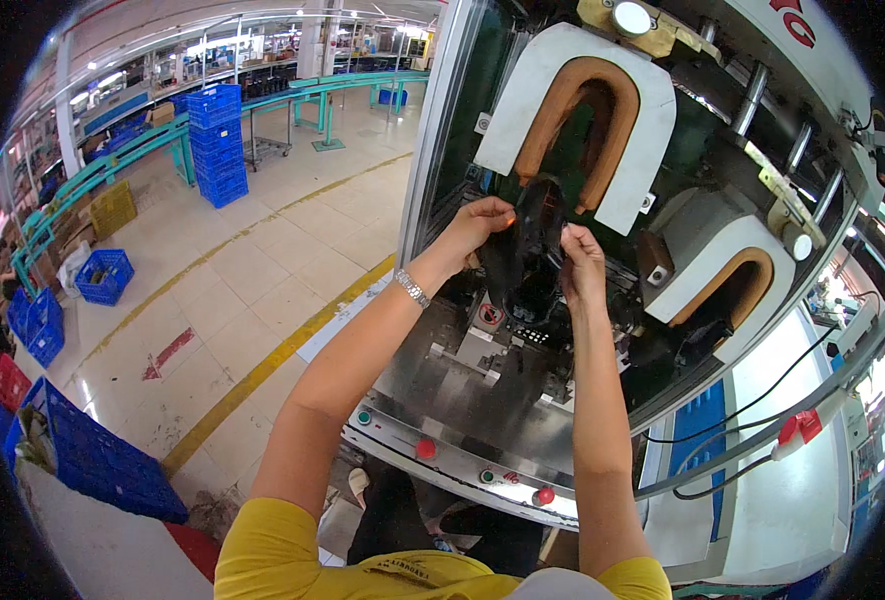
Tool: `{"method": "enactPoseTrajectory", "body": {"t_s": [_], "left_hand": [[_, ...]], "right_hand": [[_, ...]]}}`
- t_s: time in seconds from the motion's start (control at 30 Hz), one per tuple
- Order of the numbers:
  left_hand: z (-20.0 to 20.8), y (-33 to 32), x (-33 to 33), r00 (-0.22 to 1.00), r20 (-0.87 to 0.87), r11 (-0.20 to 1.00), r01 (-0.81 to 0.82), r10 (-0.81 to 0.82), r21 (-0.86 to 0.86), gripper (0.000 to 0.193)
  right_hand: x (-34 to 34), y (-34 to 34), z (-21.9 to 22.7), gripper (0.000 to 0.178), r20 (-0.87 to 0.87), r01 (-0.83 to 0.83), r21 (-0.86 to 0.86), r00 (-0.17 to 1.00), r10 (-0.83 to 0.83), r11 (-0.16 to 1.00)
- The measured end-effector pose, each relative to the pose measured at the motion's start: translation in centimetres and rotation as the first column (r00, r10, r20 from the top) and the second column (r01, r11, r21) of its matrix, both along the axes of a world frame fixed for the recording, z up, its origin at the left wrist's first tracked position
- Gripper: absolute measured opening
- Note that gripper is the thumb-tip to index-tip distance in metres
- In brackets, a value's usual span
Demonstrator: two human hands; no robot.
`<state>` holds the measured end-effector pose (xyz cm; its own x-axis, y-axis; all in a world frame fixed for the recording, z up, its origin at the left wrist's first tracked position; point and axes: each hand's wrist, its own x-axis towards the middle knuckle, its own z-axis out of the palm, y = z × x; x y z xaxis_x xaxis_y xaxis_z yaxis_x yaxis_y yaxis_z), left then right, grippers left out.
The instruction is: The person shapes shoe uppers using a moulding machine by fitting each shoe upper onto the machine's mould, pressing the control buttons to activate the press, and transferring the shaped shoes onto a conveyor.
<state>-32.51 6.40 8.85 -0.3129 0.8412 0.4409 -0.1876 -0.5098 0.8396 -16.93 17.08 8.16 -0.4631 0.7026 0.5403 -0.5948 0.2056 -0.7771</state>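
A dark, glossy shoe upper (pixel 540 215) is stretched between my two hands, in front of the machine's left station. My left hand (pixel 481 222) pinches its left edge, with the fingers closed. On the opposite edge, my right hand (pixel 583 258) has its fingertips pressed together on the material. Just above the upper sits a white U-shaped clamp (pixel 508 130) lined with a brown pad (pixel 618 100). Below my hands lie a metal fixture (pixel 478 348) and a perforated black part (pixel 533 335). The upper hides what is directly behind it.
To the right is a second U-shaped clamp (pixel 778 270) with a dark piece inside. Red push buttons (pixel 426 448) and green ones line the machine's front edge. A cable (pixel 723 432) loops at the right. Blue crates (pixel 218 150) are stacked on the floor at left, near a green conveyor (pixel 308 85).
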Motion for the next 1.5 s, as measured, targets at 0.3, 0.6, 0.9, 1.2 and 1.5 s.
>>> {"method": "enactPoseTrajectory", "body": {"t_s": [0.3,0.6,0.9,1.2,1.5], "left_hand": [[1.1,2.9,-0.2,0.965,0.153,0.977,-0.208,0.212,-0.047,0.008],[-4.2,2.0,-0.1,0.894,-0.174,0.894,-0.434,0.413,-0.109,0.021],[-10.1,-4.2,4.9,0.371,-0.368,0.494,-0.8,0.853,0.339,0.024],[-1.5,-8.0,8.4,-0.253,-0.725,0.504,-0.573,0.641,0.646,0.034],[-2.0,-6.7,10.8,-0.263,-0.783,0.479,-0.668,0.564,0.569,0.041]], "right_hand": [[-1.1,1.2,0.9,0.007,-0.029,0.194,-0.182,0.979,-0.202,0.964],[0.1,0.4,-3.0,0.019,0.097,0.12,-0.207,0.99,-0.102,0.971],[-1.0,-2.3,-15.2,0.039,-0.203,-0.415,-0.572,0.907,0.368,0.707],[-3.5,-1.5,-14.1,0.039,0.023,-0.037,-0.598,0.998,0.063,0.8],[-3.9,3.5,-17.5,0.032,-0.109,-0.087,-0.591,0.994,0.027,0.802]]}}
